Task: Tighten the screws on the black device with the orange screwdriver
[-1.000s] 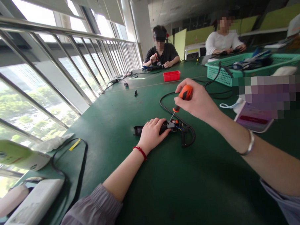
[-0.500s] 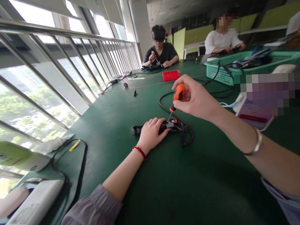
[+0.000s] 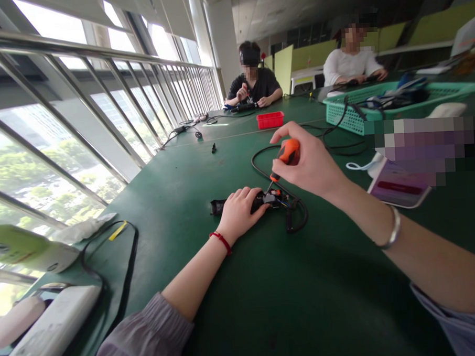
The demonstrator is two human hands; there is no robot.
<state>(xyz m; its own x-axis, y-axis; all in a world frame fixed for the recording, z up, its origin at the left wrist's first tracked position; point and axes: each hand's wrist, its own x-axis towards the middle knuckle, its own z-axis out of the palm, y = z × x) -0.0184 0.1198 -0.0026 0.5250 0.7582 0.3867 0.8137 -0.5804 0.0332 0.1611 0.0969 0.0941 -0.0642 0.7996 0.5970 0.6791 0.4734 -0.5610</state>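
Observation:
A black tool-like device point(image 3: 218, 206), long and narrow with its right end opened up, lies on the green table. Wires and small orange and grey parts show at that end, and a black cable point(image 3: 304, 217) loops around it. My left hand point(image 3: 242, 210) is closed over the device's body and presses it to the table. My right hand point(image 3: 309, 156) grips an orange and black screwdriver point(image 3: 288, 150) by its handle, index finger raised off it. The screwdriver's shaft slants down to the opened end near my left fingers; the exact spot its tip touches is too small to tell.
A red tray point(image 3: 270, 120) and a green basket point(image 3: 399, 105) with tools and cables stand farther back. To the right is a propped phone-like screen point(image 3: 399, 184). A green bottle point(image 3: 28, 247) and white box point(image 3: 51, 330) sit at left. Two people work across the table.
My right hand has turned and sunk slightly, tilting the screwdriver's handle a little to the right and down. My left hand and the device have stayed in place.

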